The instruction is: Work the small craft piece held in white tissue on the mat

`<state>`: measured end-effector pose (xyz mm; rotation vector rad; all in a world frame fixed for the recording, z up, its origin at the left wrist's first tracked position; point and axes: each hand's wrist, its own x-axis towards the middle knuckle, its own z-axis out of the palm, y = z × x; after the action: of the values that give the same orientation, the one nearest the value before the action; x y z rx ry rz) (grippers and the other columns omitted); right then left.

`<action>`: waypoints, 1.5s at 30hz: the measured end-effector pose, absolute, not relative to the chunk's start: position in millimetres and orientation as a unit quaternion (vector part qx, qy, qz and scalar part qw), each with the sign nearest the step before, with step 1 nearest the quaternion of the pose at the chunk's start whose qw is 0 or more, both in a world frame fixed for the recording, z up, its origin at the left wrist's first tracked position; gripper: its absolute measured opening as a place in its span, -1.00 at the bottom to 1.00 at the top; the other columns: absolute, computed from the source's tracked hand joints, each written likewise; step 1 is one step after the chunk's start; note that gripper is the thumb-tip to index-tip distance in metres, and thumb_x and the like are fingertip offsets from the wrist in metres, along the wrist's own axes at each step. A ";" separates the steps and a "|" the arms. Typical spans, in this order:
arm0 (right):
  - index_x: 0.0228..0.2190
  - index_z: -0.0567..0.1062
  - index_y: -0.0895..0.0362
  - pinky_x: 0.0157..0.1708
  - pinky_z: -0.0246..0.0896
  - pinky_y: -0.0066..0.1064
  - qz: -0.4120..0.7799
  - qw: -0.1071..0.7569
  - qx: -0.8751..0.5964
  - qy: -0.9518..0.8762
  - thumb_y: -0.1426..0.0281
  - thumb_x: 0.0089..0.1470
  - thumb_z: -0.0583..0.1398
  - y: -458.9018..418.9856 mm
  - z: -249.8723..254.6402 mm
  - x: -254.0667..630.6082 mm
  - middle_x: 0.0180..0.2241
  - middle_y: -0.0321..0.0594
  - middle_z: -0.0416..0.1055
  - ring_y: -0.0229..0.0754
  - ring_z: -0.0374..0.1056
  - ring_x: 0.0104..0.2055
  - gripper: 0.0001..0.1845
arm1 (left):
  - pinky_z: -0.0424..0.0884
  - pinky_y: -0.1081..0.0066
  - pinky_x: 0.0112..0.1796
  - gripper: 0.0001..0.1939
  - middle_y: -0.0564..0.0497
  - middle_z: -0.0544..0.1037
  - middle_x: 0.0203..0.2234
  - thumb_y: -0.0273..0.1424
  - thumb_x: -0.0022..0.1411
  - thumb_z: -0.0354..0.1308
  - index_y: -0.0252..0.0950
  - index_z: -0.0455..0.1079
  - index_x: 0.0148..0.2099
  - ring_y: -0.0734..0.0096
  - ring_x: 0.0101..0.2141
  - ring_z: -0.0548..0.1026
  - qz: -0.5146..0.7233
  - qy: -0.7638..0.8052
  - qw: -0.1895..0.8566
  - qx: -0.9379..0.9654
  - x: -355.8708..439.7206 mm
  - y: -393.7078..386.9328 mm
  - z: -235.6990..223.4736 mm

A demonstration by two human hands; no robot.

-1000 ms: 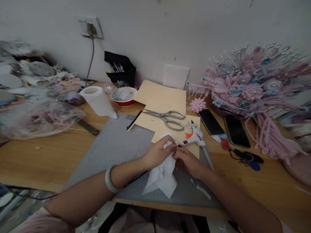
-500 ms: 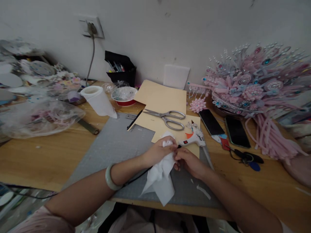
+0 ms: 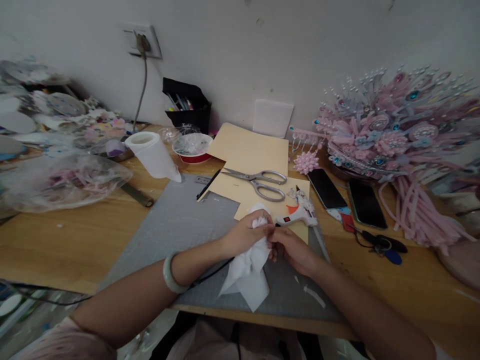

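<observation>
My left hand (image 3: 247, 231) is wrapped round a crumpled white tissue (image 3: 247, 267), whose loose end hangs over the grey cutting mat (image 3: 176, 225). My right hand (image 3: 294, 249) meets the left at the fingertips, its fingers curled inward. Whatever sits between those fingers is hidden. Just beyond the hands lies a white glue gun (image 3: 300, 216) with an orange trigger. Silver scissors (image 3: 258, 181) rest on cream card sheets (image 3: 258, 150) farther back. A black pen (image 3: 208, 185) lies left of the scissors.
A white tissue roll (image 3: 152, 156), a red-rimmed bowl (image 3: 195, 157) and a black pen case (image 3: 189, 107) stand at the back left. Two phones (image 3: 327, 189), keys (image 3: 384, 245) and a pink beaded flower cluster (image 3: 390, 132) are on the right. A plastic bag (image 3: 71, 182) lies left.
The hands stay in almost the same place, with the fingers moving only slightly. The tissue's lower tip has risen a little. The view has shifted very slightly.
</observation>
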<state>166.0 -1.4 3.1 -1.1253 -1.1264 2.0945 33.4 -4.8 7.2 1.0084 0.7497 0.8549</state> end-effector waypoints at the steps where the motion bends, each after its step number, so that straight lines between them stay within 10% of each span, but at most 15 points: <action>1: -0.74 0.30 0.20 -0.74 0.00 -0.57 0.769 0.254 -0.413 -0.416 0.45 -0.31 0.05 -1.2 2.7 166.1 -0.77 -0.36 0.24 -0.38 0.16 -0.72 -0.89 | 0.29 0.51 -0.60 -0.81 0.16 0.32 -0.70 -0.31 0.01 0.06 -0.30 0.13 -0.39 0.55 -0.68 0.33 0.388 0.341 0.725 0.455 33.2 -4.7 7.7; 35: -0.85 0.12 0.18 -0.75 -0.30 -0.56 0.829 0.250 -0.266 -0.423 0.52 -0.44 -0.04 1.2 -4.3 175.4 -0.83 -0.43 -0.09 -0.46 -0.16 -0.76 -0.89 | 0.13 0.60 -0.60 -0.76 0.18 0.25 -0.67 -0.30 -0.07 0.15 -0.32 0.17 -0.43 0.66 -0.66 0.20 0.414 0.324 0.750 0.402 32.8 -13.8 17.7; 45: -0.57 0.26 0.17 -0.79 -0.04 -0.57 0.811 0.229 -0.355 -0.405 0.30 -0.18 0.01 -2.5 -8.2 170.5 -0.76 -0.36 0.23 -0.36 0.12 -0.75 -0.82 | 0.19 0.56 -0.48 -0.85 0.14 0.29 -0.59 -0.30 0.07 -0.03 -0.29 0.18 -0.39 0.58 -0.56 0.24 0.409 0.427 0.581 0.560 31.8 -10.8 10.6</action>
<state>170.5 -2.5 -8.2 -0.9781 -1.1155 2.2315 31.8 -10.8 10.6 1.3081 0.9972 0.9551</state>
